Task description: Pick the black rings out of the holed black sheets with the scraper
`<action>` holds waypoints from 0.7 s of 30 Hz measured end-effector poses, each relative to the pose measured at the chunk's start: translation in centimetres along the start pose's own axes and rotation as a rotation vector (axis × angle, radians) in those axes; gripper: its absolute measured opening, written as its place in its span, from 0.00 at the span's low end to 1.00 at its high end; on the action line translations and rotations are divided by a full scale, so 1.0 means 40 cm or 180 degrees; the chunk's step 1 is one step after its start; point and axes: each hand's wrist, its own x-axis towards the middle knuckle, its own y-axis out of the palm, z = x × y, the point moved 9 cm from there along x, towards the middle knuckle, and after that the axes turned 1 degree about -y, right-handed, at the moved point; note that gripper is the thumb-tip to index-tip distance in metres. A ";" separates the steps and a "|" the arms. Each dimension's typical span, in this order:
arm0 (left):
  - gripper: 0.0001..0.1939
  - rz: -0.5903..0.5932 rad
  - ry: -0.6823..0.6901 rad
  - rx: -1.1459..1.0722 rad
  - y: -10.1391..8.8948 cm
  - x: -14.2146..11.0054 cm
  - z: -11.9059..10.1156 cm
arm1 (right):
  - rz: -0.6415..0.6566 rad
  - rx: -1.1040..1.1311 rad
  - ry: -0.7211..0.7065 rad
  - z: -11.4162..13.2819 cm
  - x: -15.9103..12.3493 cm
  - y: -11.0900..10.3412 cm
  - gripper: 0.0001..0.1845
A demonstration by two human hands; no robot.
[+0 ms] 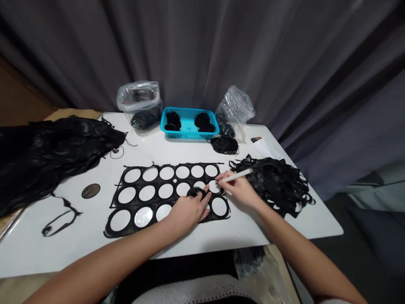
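Note:
A black sheet with rows of round cut-out holes lies flat on the white table, whose surface shows through the holes. My left hand rests on its right part, fingers stretched out and pressing down. Thin black rings lie by its fingertips, partly covered by them. Closed around a slim white pen-like tool, my right hand is at the sheet's right edge, by the end hole of the middle row. The tool's tip is too small to make out.
Heaped black cut-out strips lie to the right. A blue basket with black bundles stands at the back between two clear plastic bags. Black material covers the left side, near a dark disc and a loose scrap.

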 end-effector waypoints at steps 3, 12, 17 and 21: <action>0.26 0.0032 -0.0020 -0.0022 0.006 0.001 -0.005 | 0.0111 -0.0006 0.0097 -0.024 -0.051 0.057 0.07; 0.26 0.0119 -0.0118 -0.0060 0.019 -0.007 0.001 | 0.0117 -0.0083 0.0067 -0.033 -0.051 0.061 0.08; 0.26 0.0084 -0.0078 0.0014 0.016 -0.006 -0.002 | 0.0079 -0.0076 0.0097 -0.031 -0.051 0.063 0.07; 0.26 0.0121 -0.0099 0.0026 0.019 -0.005 -0.001 | 0.0060 -0.0185 -0.0067 -0.022 -0.050 0.062 0.08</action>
